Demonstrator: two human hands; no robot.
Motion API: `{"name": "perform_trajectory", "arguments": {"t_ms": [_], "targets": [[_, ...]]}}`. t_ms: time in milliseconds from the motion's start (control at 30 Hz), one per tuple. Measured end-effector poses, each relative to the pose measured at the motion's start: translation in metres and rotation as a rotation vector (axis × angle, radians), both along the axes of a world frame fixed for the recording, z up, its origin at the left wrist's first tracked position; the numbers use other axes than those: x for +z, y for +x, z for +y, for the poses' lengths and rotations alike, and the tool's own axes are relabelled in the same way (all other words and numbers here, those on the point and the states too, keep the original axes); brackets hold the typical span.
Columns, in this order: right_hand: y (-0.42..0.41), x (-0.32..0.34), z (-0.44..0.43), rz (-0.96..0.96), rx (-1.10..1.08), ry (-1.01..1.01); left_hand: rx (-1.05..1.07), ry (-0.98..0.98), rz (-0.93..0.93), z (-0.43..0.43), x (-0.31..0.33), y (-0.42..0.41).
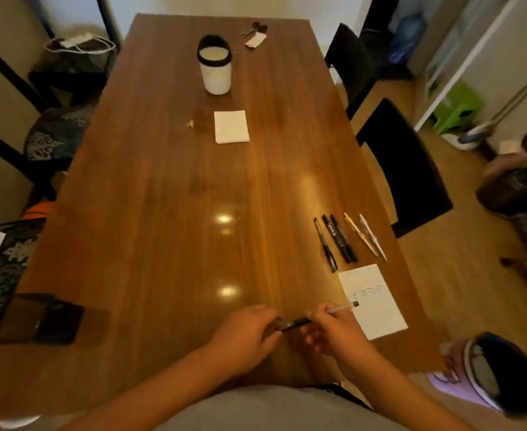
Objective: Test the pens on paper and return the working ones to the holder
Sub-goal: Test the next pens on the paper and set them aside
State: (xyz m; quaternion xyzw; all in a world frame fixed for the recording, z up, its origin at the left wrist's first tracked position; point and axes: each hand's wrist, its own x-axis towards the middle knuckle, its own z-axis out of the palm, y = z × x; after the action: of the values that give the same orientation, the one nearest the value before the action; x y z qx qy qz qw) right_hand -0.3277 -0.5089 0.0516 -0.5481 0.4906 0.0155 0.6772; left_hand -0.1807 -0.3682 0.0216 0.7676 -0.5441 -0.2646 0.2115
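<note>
A: What are the hands doing?
B: The right hand [330,329] is gripping a pen [296,324] with curled fingers. The left hand [246,332] is pinching its dark end.
A: And where is the pen?
B: It is being held over the table [162,213], and its other end is reaching the edge of the scribbled paper [377,312]. Five more pens [337,239] are lying just beyond the paper. The holder [215,73] is standing at the far end.

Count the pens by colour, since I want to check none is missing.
Dark pens in the row: 3
Light pens in the row: 2
Held pen, gripped by left hand and right hand: 1
Total: 6
</note>
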Motion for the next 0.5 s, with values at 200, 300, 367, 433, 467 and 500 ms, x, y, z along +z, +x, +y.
{"name": "perform_trajectory", "arguments": {"t_ms": [200, 300, 367, 433, 467, 500], "targets": [[-0.049, -0.007, -0.063, -0.035, 0.046, 0.103, 0.028, 0.023, -0.037, -0.066, 0.007, -0.065], [-0.072, -0.011, -0.095, -0.033, 0.111, 0.136, 0.061, 0.049, -0.014, -0.094, 0.006, -0.096], [-0.087, -0.012, -0.116, -0.042, 0.136, 0.162, 0.104, 0.066, 0.018, -0.110, 0.006, -0.116], [-0.103, -0.012, -0.136, -0.067, 0.129, 0.198, 0.172, 0.069, 0.060, -0.125, 0.007, -0.135], [-0.110, -0.012, -0.144, -0.081, 0.126, 0.215, 0.206, 0.068, 0.086, -0.131, 0.008, -0.143], [-0.117, -0.012, -0.151, -0.091, 0.132, 0.233, 0.234, 0.068, 0.112, -0.136, 0.009, -0.151]]}}
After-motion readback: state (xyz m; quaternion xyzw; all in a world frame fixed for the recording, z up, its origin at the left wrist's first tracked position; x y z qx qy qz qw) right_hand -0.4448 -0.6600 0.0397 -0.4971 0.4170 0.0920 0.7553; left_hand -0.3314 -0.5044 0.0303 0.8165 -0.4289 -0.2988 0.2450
